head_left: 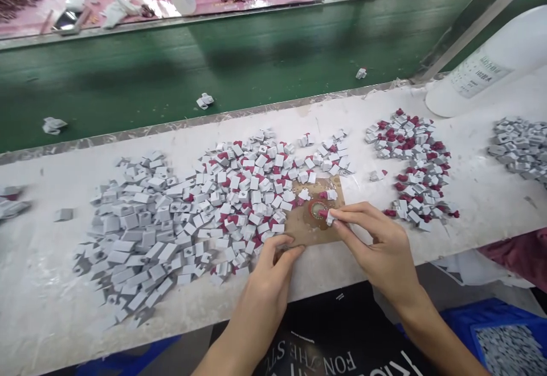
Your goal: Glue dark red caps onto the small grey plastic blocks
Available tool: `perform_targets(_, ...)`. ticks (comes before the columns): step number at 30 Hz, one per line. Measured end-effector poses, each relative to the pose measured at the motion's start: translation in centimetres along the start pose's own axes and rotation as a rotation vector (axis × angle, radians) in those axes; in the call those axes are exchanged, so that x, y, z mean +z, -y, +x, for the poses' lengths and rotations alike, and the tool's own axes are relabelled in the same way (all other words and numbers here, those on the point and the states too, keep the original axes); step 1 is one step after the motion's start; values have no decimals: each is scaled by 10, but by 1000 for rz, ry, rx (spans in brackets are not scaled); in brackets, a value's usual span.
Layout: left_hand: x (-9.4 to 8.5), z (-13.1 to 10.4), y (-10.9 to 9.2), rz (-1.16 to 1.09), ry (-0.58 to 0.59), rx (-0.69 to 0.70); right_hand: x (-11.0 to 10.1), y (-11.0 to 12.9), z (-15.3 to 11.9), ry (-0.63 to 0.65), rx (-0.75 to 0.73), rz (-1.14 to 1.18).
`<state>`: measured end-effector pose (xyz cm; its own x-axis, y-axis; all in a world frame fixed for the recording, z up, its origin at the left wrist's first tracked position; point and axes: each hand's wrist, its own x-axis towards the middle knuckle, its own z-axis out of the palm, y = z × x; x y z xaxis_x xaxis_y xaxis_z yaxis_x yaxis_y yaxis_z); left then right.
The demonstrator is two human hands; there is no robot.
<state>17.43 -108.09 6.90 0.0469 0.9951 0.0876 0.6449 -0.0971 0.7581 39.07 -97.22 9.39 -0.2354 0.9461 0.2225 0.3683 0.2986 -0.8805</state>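
My right hand (380, 245) pinches a small grey-and-red piece (328, 216) between thumb and fingertips, over a round dish (317, 209) with a red rim. The dish sits on a brown cardboard sheet (314, 235). My left hand (269, 282) is at the sheet's lower left edge, thumb and index finger curled close together; whether something is between them is too small to tell. Loose grey-and-red pieces (256, 182) lie heaped left of the sheet, and a couple rest on its upper part.
Plain grey blocks (137, 239) are piled at the left. Another red-and-grey heap (414, 165) lies right of the sheet. A white bottle (482, 68) stands at the back right. Beyond the white table (38, 296) runs a green belt (162, 74) with a few pieces. A blue crate (464, 322) is below right.
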Motion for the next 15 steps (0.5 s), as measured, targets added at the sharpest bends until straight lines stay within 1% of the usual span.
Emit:
perform_targets(2, 1, 1, -1, 33, 4, 12, 1, 0, 0, -2, 8, 2)
perform_targets(5, -3, 3, -3, 74, 75, 40, 0, 0, -2, -1, 43, 44)
perform_targets(6, -5, 4, -3, 77, 82, 47, -1, -1, -2, -2, 66, 69)
perform_targets(8, -9, 7, -6, 27, 52, 55, -3, -1, -1, -13, 127, 140)
perform_targets(10, -15, 15, -11, -103, 11, 8, -6, -1, 1, -11, 202, 253)
perform_targets(12, -21, 28, -18, -310, -14, -100, -8, -1, 5, -4, 281, 417)
perform_targets(15, -30, 56, -30, -647, -11, -274, -8, 3, 12, 27, 390, 646)
